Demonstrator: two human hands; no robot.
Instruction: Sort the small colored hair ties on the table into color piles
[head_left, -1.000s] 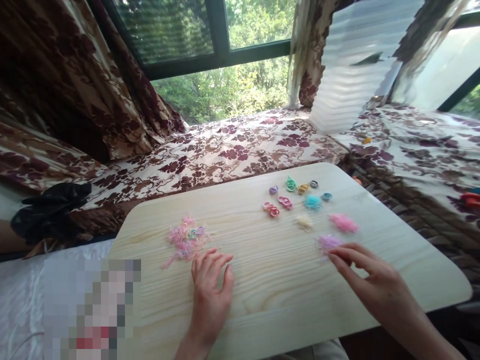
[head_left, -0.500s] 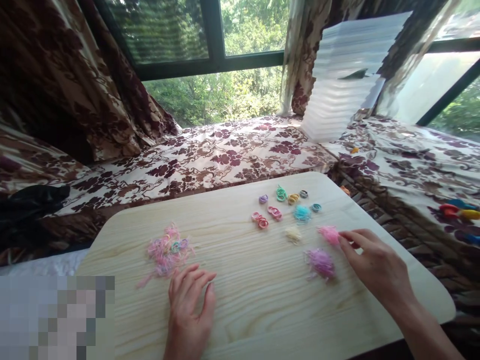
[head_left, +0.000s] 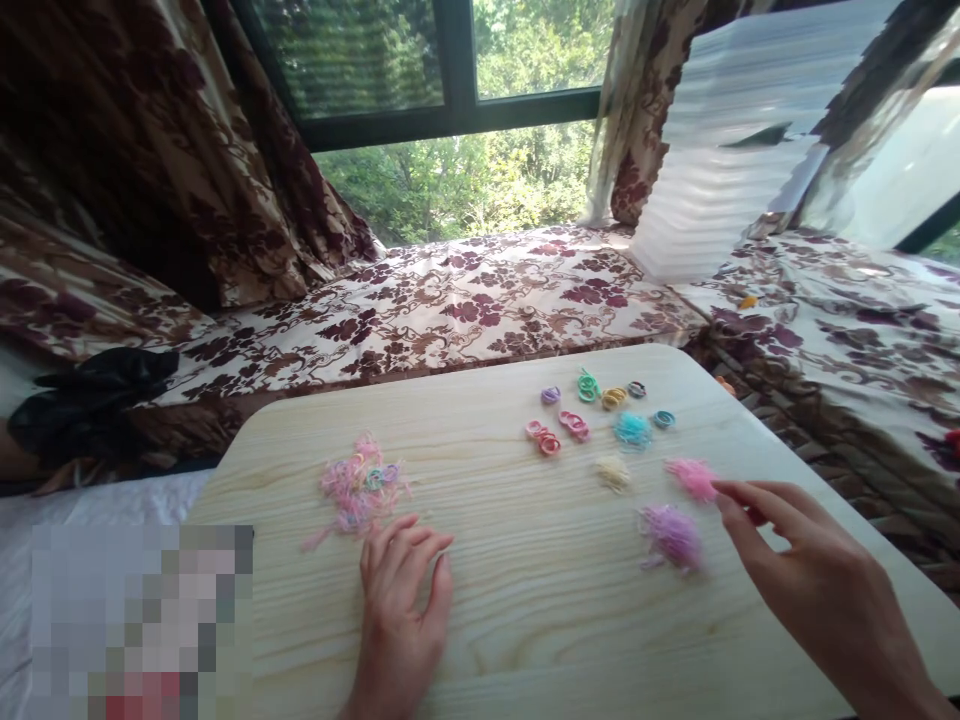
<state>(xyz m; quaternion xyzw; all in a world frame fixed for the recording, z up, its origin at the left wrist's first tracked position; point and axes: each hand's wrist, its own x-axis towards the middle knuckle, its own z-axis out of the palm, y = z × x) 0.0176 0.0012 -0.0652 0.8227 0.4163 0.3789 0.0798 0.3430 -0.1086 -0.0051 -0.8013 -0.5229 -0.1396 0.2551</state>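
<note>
My left hand (head_left: pixel 405 610) rests on the wooden table with its fingers apart and nothing in them. Its fingertips lie at the near edge of a mixed pile of small rubber bands (head_left: pixel 356 490), mostly pink with some purple and teal. On the right, my right hand (head_left: pixel 802 560) has its thumb and forefinger pinched together at the edge of a bright pink pile of rubber bands (head_left: pixel 691 478). Whatever is between those fingertips is too small to make out. Just left of this hand sits a purple pile of rubber bands (head_left: pixel 673 538).
Cream bands (head_left: pixel 613 474) and turquoise bands (head_left: pixel 632 430) form small heaps further back on the table (head_left: pixel 480 560). Behind them lie coiled hair ties, among them green (head_left: pixel 587 385) and red (head_left: pixel 543 437) ones. A tall white stack (head_left: pixel 720 150) stands on the flowered window seat (head_left: pixel 480 290).
The view has turned slightly left, so everything sits further right in the picture. Both hands keep nearly the same places beside their piles.
</note>
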